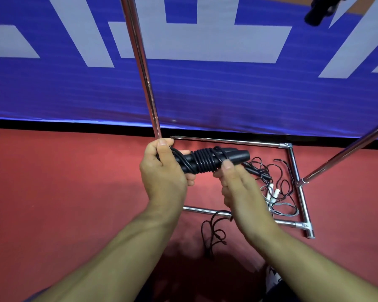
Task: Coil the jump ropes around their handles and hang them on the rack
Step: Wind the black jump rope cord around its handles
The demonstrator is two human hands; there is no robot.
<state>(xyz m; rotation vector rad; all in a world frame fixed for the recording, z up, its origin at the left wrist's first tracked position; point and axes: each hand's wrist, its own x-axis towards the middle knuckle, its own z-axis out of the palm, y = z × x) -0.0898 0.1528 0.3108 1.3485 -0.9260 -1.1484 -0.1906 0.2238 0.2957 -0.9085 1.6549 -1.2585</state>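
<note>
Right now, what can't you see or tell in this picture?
All from the head view:
- Top of the rack: the upright pole runs off the top edge, so no hanging bar shows.
- Free end of the black jump rope: hidden behind the right hand.
- Handle ends at the left: covered by the left hand.
- White-handled rope on the floor: partly behind the right wrist.
- Dark object at the top right: cut off, unidentifiable.

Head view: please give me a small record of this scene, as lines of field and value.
held item: black jump rope, cord coiled around its paired handles
left hand: grips one end of the handles
right hand: fingers at the coil's other end
on floor: loose black rope, white-handled rope
rack: chrome frame on the red floor
backdrop: blue banner
</note>
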